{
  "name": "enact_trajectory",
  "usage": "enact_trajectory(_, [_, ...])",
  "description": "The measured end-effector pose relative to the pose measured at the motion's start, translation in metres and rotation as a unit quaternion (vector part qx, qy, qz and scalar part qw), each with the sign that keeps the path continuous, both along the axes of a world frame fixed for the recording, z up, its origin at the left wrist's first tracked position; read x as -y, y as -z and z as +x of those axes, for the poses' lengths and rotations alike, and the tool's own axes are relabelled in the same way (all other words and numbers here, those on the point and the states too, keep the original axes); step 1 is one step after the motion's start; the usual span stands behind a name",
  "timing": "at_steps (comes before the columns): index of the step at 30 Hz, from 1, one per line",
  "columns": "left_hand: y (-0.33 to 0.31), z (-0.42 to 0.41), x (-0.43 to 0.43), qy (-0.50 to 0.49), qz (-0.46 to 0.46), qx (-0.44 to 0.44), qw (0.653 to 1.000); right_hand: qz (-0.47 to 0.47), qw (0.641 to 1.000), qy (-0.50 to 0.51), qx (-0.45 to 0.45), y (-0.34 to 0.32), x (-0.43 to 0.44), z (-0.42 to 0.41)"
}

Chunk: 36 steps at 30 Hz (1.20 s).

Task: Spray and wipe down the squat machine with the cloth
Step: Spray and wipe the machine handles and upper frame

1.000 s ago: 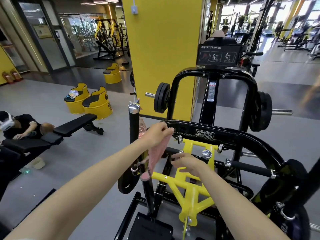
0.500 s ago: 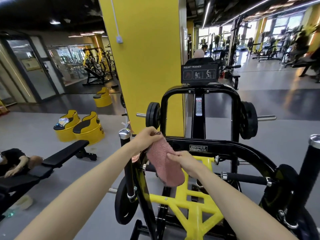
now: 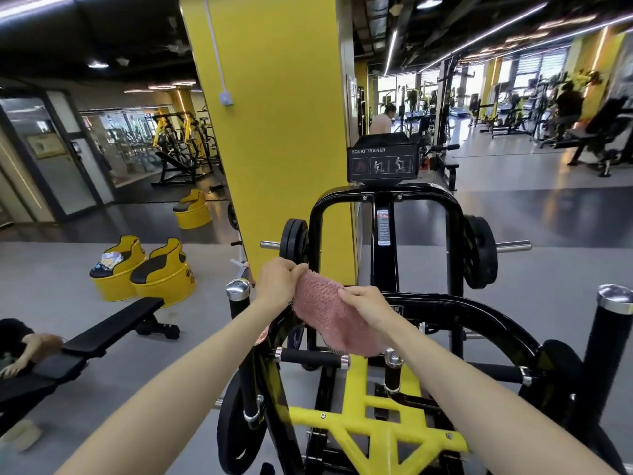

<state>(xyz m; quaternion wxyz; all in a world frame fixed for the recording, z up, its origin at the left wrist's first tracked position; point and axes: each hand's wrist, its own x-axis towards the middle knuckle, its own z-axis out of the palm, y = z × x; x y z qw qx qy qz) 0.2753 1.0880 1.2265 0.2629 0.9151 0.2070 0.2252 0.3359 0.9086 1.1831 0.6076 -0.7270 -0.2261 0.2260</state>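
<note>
1. Two hands share one grip. Our left hand has its fingers curled over the top corner of the pink cloth. Our right hand pinches the cloth's right edge between thumb and fingers. Neither hand is spread flat.
2. Between the two pinches the cloth is drawn out as a slanted sheet. Its loose lower end hangs just below the right hand.
3. Directly behind and beneath the grip runs the curved black bar of the squat machine. We cannot tell whether the cloth touches it. Just under the cloth's hanging end sits a short black handle, and lower still is the yellow frame.
4. Just left of the left hand stands a chrome-capped post, and beyond that hand is a weight plate. We cannot pick out a spray bottle for certain.
5. We judge the step in hand to be readying the cloth, opening or refolding it into a wiping face, rather than wiping itself. How much of the machine is already clean, we cannot tell.
6. The next move, as we see it, is for one hand to gather the cloth into a pad under the palm. That hand should press it onto the bar right below the grip and sweep along the curve. This calls for firm contact, and for keeping loose ends clear of the handle beneath.
</note>
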Motion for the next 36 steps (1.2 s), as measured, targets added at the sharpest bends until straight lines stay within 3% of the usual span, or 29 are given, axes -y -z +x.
enact_trajectory(2, [-0.005,-0.003,0.007,0.007,0.133,-0.021,0.991,-0.007,1.000,-0.002,-0.005,-0.001,0.000,0.000])
enact_trajectory(3, [-0.008,-0.003,0.009,0.039,0.138,-0.030,0.989,-0.001,1.000,0.001,-0.030,0.000,-0.001,0.000])
enact_trajectory(5, [-0.018,-0.004,0.013,0.139,0.026,-0.044,0.989,0.011,0.995,0.001,-0.102,0.001,-0.002,-0.001])
enact_trajectory(7, [-0.026,-0.005,0.017,0.206,-0.081,-0.054,0.974,0.006,0.994,-0.021,-0.104,0.000,-0.003,-0.001])
enact_trajectory(11, [-0.031,-0.008,0.022,0.271,-0.121,-0.086,0.951,0.052,0.990,-0.110,-0.066,-0.007,-0.001,-0.002])
enact_trajectory(13, [-0.031,-0.010,0.020,0.290,-0.127,-0.094,0.944,0.029,0.992,-0.118,-0.041,-0.008,-0.002,-0.002])
enact_trajectory(16, [-0.030,-0.013,0.014,0.287,-0.126,-0.092,0.945,-0.004,0.998,-0.058,0.001,-0.007,-0.003,-0.001])
enact_trajectory(22, [-0.028,-0.015,0.003,0.261,-0.046,-0.116,0.957,-0.018,0.999,0.024,-0.031,-0.005,0.000,0.007])
enact_trajectory(28, [-0.012,-0.016,-0.007,0.224,0.080,-0.305,0.922,0.054,0.991,0.095,-0.083,-0.010,0.007,0.012])
enact_trajectory(30, [-0.007,-0.018,-0.008,0.193,0.115,-0.323,0.919,0.062,0.988,0.093,-0.111,-0.011,0.011,0.016])
enact_trajectory(36, [0.007,-0.022,-0.010,0.159,0.013,-0.242,0.957,0.117,0.962,0.081,-0.235,-0.009,0.020,0.017])
